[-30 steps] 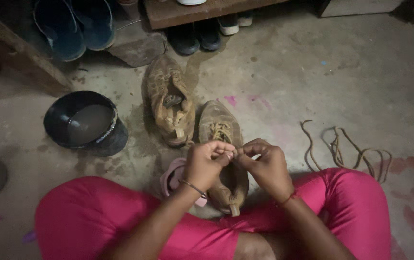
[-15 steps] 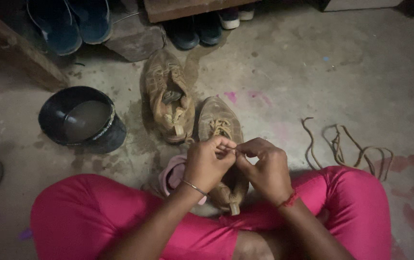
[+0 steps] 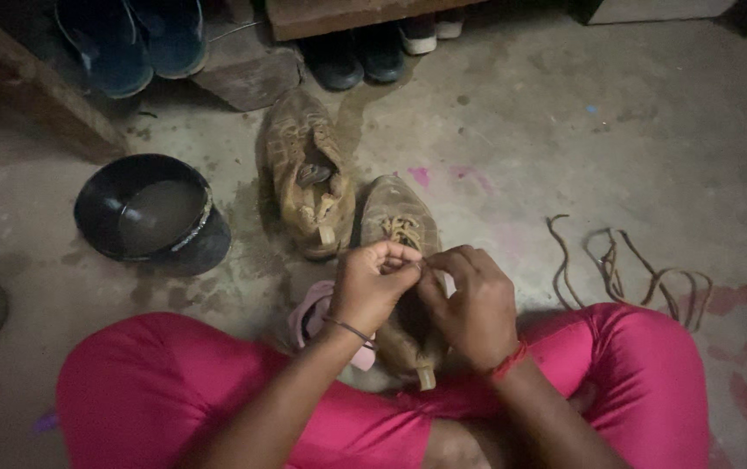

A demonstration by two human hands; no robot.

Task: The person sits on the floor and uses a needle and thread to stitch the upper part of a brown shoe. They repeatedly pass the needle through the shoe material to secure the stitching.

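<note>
– What do my hands have?
– My left hand (image 3: 372, 291) and right hand (image 3: 469, 304) both pinch the lace on the muddy shoe (image 3: 399, 230) by my knees.
– And farther off?
– Another shoe (image 3: 304, 169), then a black bowl (image 3: 152, 213).

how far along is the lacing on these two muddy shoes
Partly done. The near shoe already has lace crossed over its front eyelets; both the left hand and right hand pinch its lace. The far shoe looks unlaced, and a loose lace lies on the floor.
</note>
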